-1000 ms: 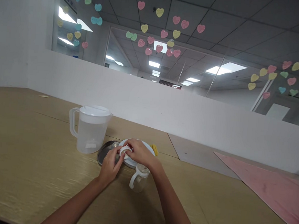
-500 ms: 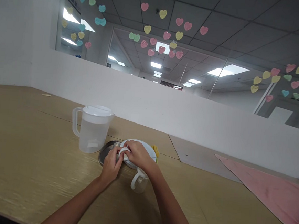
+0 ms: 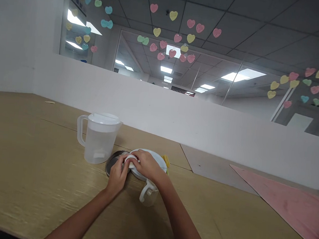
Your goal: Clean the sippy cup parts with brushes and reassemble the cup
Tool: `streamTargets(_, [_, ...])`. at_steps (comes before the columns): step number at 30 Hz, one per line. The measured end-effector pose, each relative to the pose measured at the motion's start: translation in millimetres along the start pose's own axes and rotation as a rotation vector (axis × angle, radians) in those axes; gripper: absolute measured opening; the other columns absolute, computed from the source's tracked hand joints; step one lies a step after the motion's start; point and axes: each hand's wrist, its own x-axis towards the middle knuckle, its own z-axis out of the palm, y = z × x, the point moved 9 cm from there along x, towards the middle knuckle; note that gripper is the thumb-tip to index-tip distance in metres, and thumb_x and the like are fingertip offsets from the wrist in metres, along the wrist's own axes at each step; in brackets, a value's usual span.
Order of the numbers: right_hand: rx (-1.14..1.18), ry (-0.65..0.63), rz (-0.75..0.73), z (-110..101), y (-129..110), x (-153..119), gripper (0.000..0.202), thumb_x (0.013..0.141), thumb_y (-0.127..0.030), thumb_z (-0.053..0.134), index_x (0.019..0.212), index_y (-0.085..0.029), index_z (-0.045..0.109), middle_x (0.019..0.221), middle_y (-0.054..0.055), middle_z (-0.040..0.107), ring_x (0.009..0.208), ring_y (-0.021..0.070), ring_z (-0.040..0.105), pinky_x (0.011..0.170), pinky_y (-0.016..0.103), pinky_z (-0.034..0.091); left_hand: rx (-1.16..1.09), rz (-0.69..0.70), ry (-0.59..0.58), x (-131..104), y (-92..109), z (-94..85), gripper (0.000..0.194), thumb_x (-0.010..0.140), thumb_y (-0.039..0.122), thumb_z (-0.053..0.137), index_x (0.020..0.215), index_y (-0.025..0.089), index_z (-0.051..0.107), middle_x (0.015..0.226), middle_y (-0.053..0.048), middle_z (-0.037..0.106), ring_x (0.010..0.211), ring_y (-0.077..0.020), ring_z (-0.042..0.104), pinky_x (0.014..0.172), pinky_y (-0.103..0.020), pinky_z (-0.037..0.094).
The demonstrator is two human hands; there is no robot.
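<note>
A small white round piece with a curved rim (image 3: 131, 159) is held between both hands, its exact kind unclear. My left hand (image 3: 116, 175) pinches its left side with thumb and fingers. From above and the right, my right hand (image 3: 147, 164) has its fingers closed on the same piece; they cover part of it. Below the hands lie a dark metal dish (image 3: 110, 164) and a white plate (image 3: 156, 157), which the right hand partly hides. Close under the right wrist stands a clear cup with a white handle (image 3: 148, 196).
A lidded translucent pitcher (image 3: 98, 144) stands left of the dish. Something yellow (image 3: 166, 160) sits at the plate's right edge. A pink sheet (image 3: 288, 203) covers the right part of the wooden table (image 3: 47, 173), and a white wall (image 3: 160, 112) runs behind.
Both hands have shifted slightly left with the white piece. It has tilted, so the opening of its rim shows less than before.
</note>
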Motion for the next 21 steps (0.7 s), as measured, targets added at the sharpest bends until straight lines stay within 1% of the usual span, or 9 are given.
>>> streamTargets(5, [-0.069, -0.03, 0.009, 1.6, -1.6, 0.8, 0.022, 0.089, -0.017, 0.042, 0.097, -0.015, 0.062, 0.096, 0.008, 0.066, 0.087, 0.0159, 0.058, 0.078, 0.027, 0.041, 0.028, -0.005, -0.002, 0.0, -2.5, 0.7, 0.031, 0.09, 0.044, 0.036, 0.098, 0.019, 0.053, 0.089, -0.006, 0.066, 0.081, -0.0208, 0.061, 0.075, -0.032, 0.046])
streamTargets(11, [-0.239, -0.099, 0.05, 7.2, -5.7, 1.9, 0.023, 0.089, -0.017, 0.038, 0.097, -0.014, 0.059, 0.096, 0.01, 0.064, 0.085, 0.0174, 0.059, 0.07, 0.027, 0.04, 0.064, -0.011, 0.032, 1.6, -2.9, -2.1, 0.03, 0.089, 0.044, 0.035, 0.09, 0.019, 0.051, 0.081, -0.006, 0.065, 0.075, -0.021, 0.061, 0.07, -0.032, 0.046])
streamTargets(15, [-0.31, -0.082, 0.036, 8.6, -9.5, 1.9, 0.022, 0.089, -0.018, 0.038, 0.096, -0.015, 0.059, 0.095, 0.009, 0.064, 0.083, 0.0173, 0.06, 0.067, 0.027, 0.038, 0.086, -0.009, 0.05, 2.2, 0.0, -4.4, 0.026, 0.089, 0.042, 0.037, 0.087, 0.019, 0.05, 0.078, -0.004, 0.064, 0.071, -0.0202, 0.06, 0.067, -0.031, 0.046])
streamTargets(21, [-0.351, -0.074, 0.062, 10.0, -10.2, 0.9, 0.02, 0.086, -0.018, 0.04, 0.093, -0.015, 0.058, 0.094, 0.008, 0.065, 0.082, 0.0184, 0.06, 0.063, 0.028, 0.036, 0.162, 0.022, 0.083, 0.9, 0.5, -6.2, 0.019, 0.087, 0.035, 0.04, 0.083, 0.02, 0.05, 0.076, -0.004, 0.064, 0.069, -0.0197, 0.06, 0.063, -0.03, 0.044])
